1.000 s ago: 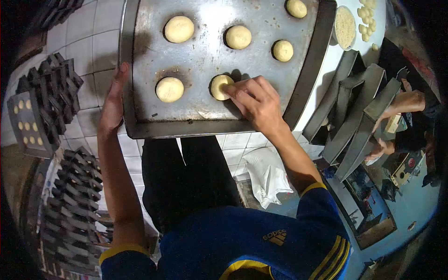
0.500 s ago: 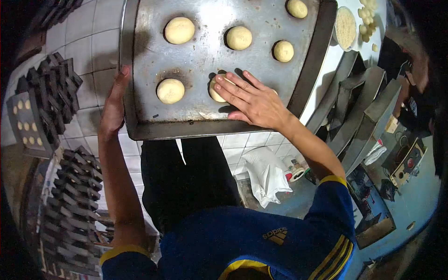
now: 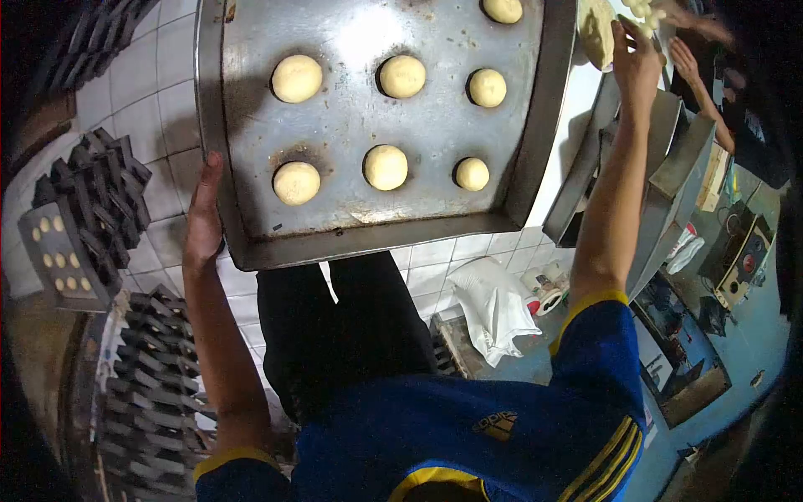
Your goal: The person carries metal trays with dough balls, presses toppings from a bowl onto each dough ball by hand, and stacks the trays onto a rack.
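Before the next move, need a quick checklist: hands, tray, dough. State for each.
1. Left hand on baking tray: ok, against its left edge; grip partly hidden.
2. Dough balls spaced apart: ok, seven in view on the tray, none touching.
3. Right hand off the tray: ok, past its right edge, by the pale crumbs.
4. Right hand empty: cannot tell, fingertips unclear.
5. Room from co-worker's hand: not ok, looks close to the right hand.
6. Tray's far end: cannot tell, cut off by the frame.
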Demonstrator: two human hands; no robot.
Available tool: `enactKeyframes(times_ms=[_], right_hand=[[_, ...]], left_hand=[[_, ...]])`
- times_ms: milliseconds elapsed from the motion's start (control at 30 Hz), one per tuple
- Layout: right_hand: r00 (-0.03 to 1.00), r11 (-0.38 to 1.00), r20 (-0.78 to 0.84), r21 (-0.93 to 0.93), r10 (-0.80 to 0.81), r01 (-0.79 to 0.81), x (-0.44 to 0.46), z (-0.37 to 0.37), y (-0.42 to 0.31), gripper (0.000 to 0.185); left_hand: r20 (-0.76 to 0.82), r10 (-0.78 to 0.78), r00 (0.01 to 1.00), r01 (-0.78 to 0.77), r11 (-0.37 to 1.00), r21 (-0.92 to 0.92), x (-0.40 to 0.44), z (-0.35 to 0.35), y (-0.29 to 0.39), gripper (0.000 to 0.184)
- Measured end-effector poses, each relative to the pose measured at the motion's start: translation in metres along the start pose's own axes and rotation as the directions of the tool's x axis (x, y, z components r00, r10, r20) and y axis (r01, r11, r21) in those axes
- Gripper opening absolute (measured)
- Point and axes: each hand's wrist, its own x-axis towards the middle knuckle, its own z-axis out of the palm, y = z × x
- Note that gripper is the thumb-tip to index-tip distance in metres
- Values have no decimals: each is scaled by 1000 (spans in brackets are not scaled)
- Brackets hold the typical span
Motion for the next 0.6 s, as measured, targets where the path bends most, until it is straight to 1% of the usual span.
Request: enactKeyframes(times_ms=[33,67,133,167,200,233,267,300,367,400,433,467,500,533,567,600], right_hand=[[996,1000,92,4,-16,16,10,12,25,40],[995,1000,96,3,-10,9,15,25,30,40],[974,961,222,-274,41,22,23,36,35,39],[974,961,222,-277,47,17,21,28,18,39],[926,979,318,-79,206,-190,19,13,-17,43],[839,909,437,100,325,-404,16,6,-36,49],[956,979,258,110,138,-171,15,7,-42,28],[956,978,259,111,140,-174,13,3,-47,28],[991,994,83,20,103,-105,10,-9,-59,29],[983,985,86,51,160,-165,11,-8,-54,24],[983,985,85,47,162,-166,10,-8,-47,24],[979,958,65,202,193,-202,9,-11,-43,23],[973,908,50,351,226,-229,6,-13,-40,22],[957,825,88,489,278,-284,-4,-20,-34,22],[948,681,166,663,271,-311,-20,-14,3,31],[939,502,240,797,247,-336,-34,-10,40,41]], left_hand=[[-9,-8,1000,8,1000,-6,1,-3,-3,90],[-16,-19,1000,19,1000,-12,2,-7,-8,90],[-27,-37,999,37,999,-25,6,-13,-15,91],[-33,-45,998,44,998,-33,7,-13,-17,91],[-30,-46,998,45,999,-30,4,-7,-8,91],[-57,-61,997,61,998,10,-4,3,8,93],[-71,-68,995,71,997,31,-6,5,12,93],[-86,-76,993,80,995,52,-8,7,16,94],[-73,-44,996,49,997,63,-6,5,13,95],[-70,-44,997,48,997,64,-5,2,10,95],[-98,-60,993,66,997,50,-3,0,6,96],[-125,-77,989,82,996,35,-1,-1,5,96],[-119,-77,990,81,996,33,-2,0,5,96],[-103,-84,991,85,996,2,-3,0,5,97],[-84,-89,992,87,996,-29,-4,1,6,98],[-72,-87,994,85,996,-31,-4,2,6,98]])
